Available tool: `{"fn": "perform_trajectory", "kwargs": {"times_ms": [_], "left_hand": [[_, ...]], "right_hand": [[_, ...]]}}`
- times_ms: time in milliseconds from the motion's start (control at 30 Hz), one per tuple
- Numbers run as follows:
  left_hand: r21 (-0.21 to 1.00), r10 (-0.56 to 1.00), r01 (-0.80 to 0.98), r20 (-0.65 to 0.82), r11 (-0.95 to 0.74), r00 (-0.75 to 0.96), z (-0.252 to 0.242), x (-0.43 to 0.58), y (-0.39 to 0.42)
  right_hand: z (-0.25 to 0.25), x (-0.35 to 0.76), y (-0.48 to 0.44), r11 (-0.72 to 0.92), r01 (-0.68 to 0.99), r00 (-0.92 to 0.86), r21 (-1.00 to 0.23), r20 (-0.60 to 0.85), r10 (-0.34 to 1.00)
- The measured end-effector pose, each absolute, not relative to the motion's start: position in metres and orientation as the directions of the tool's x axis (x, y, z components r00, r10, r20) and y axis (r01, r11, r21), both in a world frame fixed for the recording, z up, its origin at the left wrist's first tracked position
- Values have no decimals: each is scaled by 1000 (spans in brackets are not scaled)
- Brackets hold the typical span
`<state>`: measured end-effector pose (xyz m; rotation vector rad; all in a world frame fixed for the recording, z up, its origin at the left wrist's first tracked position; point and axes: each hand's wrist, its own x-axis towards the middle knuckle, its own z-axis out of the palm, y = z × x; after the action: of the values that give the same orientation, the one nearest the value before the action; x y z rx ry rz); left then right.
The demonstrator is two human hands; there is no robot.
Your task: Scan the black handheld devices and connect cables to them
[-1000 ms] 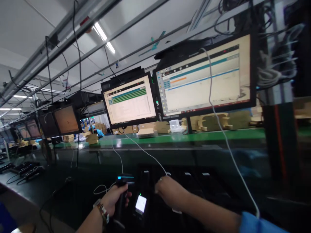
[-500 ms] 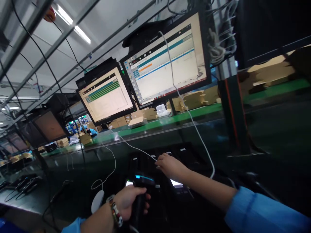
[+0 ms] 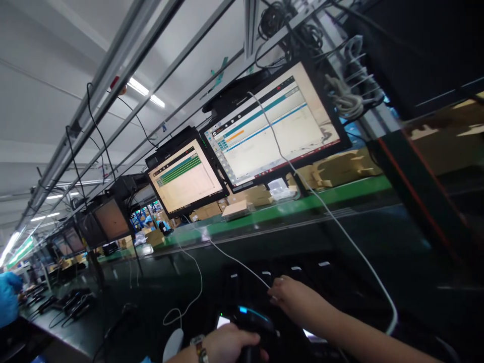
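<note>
Down low, the left hand (image 3: 227,345) is wrapped tight around the dark scanner (image 3: 251,325); beside it, the right hand (image 3: 293,297) pinches a white cable (image 3: 234,258) at the device row, and a tug could unseat it.

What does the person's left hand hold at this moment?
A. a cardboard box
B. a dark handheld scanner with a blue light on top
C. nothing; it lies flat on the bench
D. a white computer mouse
B: the left hand is closed around the grip of a dark handheld scanner whose top glows blue, while the right hand pinches the end of a white cable farther back.
</note>
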<state>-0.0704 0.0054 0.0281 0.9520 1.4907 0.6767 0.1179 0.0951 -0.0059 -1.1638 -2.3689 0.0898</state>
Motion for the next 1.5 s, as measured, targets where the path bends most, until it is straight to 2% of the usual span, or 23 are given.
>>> {"fn": "perform_trajectory", "kwargs": {"times_ms": [167, 533, 933, 1500], "left_hand": [[832, 844, 178, -536, 526, 12, 37, -67, 0], [858, 869, 176, -494, 482, 25, 32, -62, 3], [855, 858, 100, -513, 508, 24, 37, -69, -6], [832, 838, 128, -546, 540, 15, 43, -63, -5]], "right_hand": [[-8, 118, 95, 653, 710, -527, -264, 415, 741], [-1, 123, 89, 620, 744, -521, -250, 364, 772], [2, 121, 88, 626, 743, -542, -237, 335, 770], [0, 122, 92, 634, 732, -550, -250, 332, 766]]}}
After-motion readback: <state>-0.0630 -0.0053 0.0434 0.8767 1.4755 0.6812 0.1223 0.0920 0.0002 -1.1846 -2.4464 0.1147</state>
